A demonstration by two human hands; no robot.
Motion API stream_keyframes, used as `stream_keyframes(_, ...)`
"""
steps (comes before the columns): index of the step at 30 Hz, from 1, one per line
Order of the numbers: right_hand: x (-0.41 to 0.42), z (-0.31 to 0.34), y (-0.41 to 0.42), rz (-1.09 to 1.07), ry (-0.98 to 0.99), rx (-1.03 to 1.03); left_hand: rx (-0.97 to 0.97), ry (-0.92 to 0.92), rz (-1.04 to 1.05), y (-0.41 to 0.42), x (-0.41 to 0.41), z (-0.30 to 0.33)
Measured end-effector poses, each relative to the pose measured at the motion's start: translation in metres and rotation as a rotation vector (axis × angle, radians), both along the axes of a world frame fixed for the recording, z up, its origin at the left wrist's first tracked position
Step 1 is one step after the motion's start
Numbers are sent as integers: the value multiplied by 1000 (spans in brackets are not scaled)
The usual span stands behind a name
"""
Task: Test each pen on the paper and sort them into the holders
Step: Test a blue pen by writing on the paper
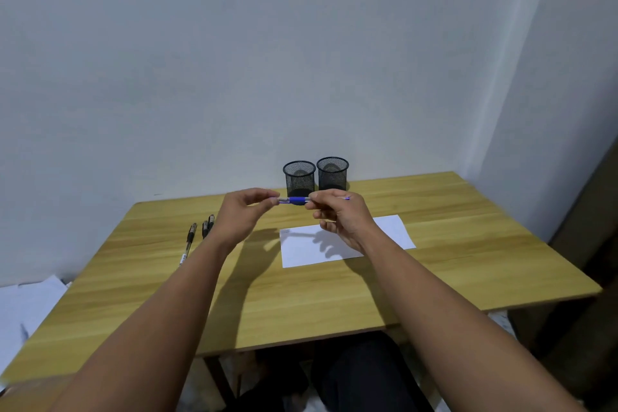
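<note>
A blue-gripped pen lies level in the air in front of the holders. My left hand pinches its left end and my right hand grips its barrel, whose thin end pokes out to the right. Below my right hand a white sheet of paper lies on the table, with a faint scribble near its left corner. Two black mesh holders stand side by side at the table's far edge; nothing shows inside them. Three dark pens lie left of my left hand: one pen and a pair.
The wooden table stands against a pale wall, with another wall close on the right. White sheets lie below the table's left edge. Dark-clothed legs show under the near edge.
</note>
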State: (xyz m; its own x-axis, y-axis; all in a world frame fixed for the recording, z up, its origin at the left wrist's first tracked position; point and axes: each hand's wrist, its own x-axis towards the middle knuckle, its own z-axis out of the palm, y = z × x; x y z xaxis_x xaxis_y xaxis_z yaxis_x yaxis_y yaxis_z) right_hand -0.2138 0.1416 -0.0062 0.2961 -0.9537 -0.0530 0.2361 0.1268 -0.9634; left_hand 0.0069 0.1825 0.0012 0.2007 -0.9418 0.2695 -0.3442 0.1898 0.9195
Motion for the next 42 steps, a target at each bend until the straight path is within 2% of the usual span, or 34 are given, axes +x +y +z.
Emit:
stream_keyframes(4, -8, 7, 1, 43, 71, -12, -24, 128, 6, 1, -6, 8)
stream_keyframes(8, -12, 9, -1, 79, 188, -62, 4, 166, 31, -3, -7, 11)
stream_keyframes(14, -8, -1, -4, 60, 149, -55, 95, 268, 35, -6, -17, 10)
stream_keyframes(18, -8, -8, -8, 46, 74, -24, 131, 408, 12, -12, -24, 9)
stream_keyframes(20, -11, -12, -10, 55, 101, -30, 159, 409, -11, -16, -23, 7)
stream_keyframes(26, -34, -2, -31, 169, 526, -242, 176, 150, -84, -32, -27, 15)
stream_keyframes(30, -46, 22, -66, -38, 572, -333, 70, 62, -20, -59, -39, 23)
stream_keyframes(33, -55, 39, -103, -167, 594, -374, 42, -185, 44, -92, -44, 20)
stream_keyframes(39, -49, 56, -172, -287, 700, -464, 48, -729, 155, -162, -63, 6)
stream_keyframes(42, -39, 51, -194, -327, 750, -499, 72, -886, 182, -186, -72, -1)
